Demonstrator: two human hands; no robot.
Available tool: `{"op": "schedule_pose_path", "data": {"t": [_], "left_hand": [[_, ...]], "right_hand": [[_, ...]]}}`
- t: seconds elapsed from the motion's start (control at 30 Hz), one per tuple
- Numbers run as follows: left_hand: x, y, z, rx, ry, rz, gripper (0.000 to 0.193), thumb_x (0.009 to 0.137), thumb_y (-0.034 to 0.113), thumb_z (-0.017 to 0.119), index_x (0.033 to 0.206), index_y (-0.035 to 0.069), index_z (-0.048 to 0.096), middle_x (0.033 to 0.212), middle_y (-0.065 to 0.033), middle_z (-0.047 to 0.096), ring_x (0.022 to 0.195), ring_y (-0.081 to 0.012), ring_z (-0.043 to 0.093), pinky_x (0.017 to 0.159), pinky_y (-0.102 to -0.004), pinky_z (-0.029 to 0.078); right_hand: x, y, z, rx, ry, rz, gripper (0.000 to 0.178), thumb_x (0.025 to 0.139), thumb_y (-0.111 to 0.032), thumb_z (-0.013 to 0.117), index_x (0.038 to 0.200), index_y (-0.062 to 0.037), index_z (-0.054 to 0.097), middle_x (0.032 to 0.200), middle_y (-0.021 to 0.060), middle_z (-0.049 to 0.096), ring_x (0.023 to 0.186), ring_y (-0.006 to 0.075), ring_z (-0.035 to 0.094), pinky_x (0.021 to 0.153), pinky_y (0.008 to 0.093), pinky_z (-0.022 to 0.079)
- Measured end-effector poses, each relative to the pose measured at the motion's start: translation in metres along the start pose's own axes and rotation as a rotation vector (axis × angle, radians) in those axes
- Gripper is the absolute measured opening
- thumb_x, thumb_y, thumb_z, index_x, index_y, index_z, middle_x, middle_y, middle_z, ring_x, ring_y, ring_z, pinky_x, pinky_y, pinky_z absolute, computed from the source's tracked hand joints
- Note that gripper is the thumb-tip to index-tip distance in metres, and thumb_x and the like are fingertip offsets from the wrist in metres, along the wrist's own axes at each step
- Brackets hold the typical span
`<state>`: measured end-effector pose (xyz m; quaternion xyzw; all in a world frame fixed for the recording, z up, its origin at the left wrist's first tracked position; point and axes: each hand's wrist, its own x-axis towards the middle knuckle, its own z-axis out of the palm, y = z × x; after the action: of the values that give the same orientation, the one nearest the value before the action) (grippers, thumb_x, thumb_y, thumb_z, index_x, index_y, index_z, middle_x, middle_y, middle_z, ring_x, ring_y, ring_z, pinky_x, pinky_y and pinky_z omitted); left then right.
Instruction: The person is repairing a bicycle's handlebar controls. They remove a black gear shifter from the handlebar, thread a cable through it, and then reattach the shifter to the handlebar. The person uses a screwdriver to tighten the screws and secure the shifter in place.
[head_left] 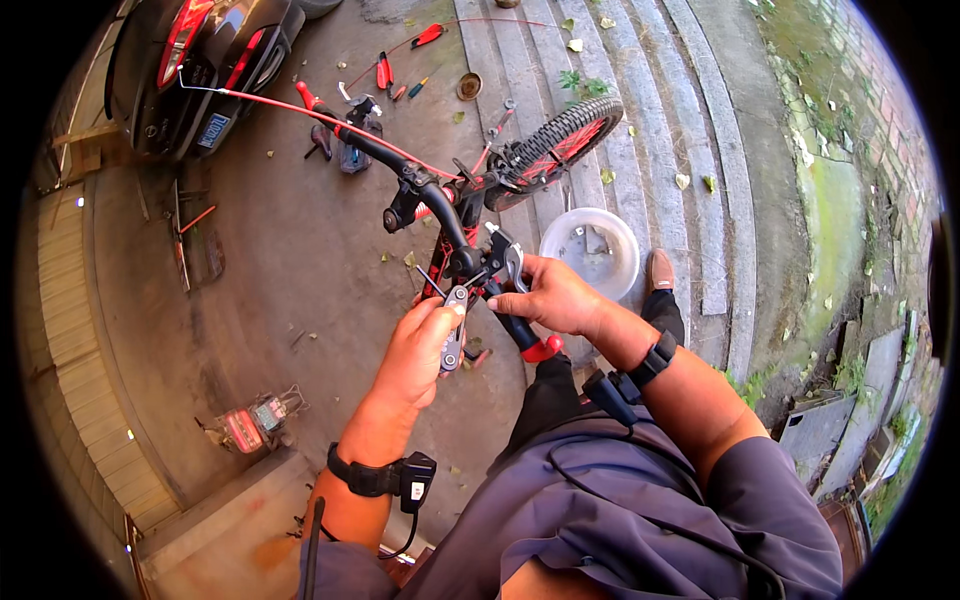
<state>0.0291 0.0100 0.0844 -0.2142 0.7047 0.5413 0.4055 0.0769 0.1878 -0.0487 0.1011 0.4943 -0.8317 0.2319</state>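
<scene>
A black bicycle handlebar (pixel 378 152) with red end pieces runs slantwise in front of me. My left hand (pixel 408 352) is closed around a grey folding hex key set (pixel 454 328). One thin key sticks out of it toward the clamp by the brake lever; whether its tip sits in a bolt I cannot make out. My right hand (pixel 562 298) grips the silver-and-black brake lever (pixel 514 264), thumb against the bar beside it. Just below that hand is the red grip end (pixel 543 349). A red cable (pixel 330 118) stretches from the handlebar's far side toward the upper left.
Beyond the handlebar lies the bike's knobby tyre (pixel 568 125) on stone steps (pixel 700 150). A white basin (pixel 628 250) with water stands right. Pliers (pixel 385 70), a screwdriver (pixel 418 88) and a small bowl (pixel 469 86) lie farther off. A dark car (pixel 215 75) is parked upper left.
</scene>
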Motion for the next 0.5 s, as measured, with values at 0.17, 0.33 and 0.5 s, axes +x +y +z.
{"op": "schedule_pose_path", "data": {"t": [0.17,0.33,0.5], "left_hand": [[-0.008,0.009,0.017,-0.07,0.104,-0.059,0.021,0.096,0.028,0.059,0.095,0.008,0.058,0.072,-0.0029,0.058,0.05,-0.0111,0.052,0.042,-0.0265,0.036],[-0.012,0.018,0.033,-0.149,0.163,-0.179,0.041,0.097,0.036,0.055,0.115,0.0,0.057,0.074,-0.0084,0.061,0.05,-0.0162,0.053,0.042,-0.0268,0.037],[-0.011,0.031,0.056,-0.244,0.2,-0.293,0.047,0.096,0.044,0.055,0.115,0.001,0.056,0.074,-0.0077,0.062,0.05,-0.0176,0.055,0.042,-0.0286,0.036]], "right_hand": [[0.001,-0.001,-0.001,0.045,-0.046,-0.008,0.03,0.089,-0.015,0.08,0.114,-0.0071,0.065,0.091,-0.0014,0.067,0.081,0.007,0.06,0.07,0.027,0.053],[0.007,-0.001,-0.007,-0.013,-0.132,0.015,0.04,0.088,-0.014,0.077,0.123,-0.0072,0.059,0.096,0.0018,0.071,0.088,0.0113,0.065,0.08,0.0306,0.054],[0.006,-0.011,-0.011,-0.209,-0.147,-0.039,0.045,0.086,-0.016,0.077,0.125,-0.0087,0.056,0.099,0.0052,0.074,0.093,0.0184,0.071,0.087,0.0341,0.054]]}}
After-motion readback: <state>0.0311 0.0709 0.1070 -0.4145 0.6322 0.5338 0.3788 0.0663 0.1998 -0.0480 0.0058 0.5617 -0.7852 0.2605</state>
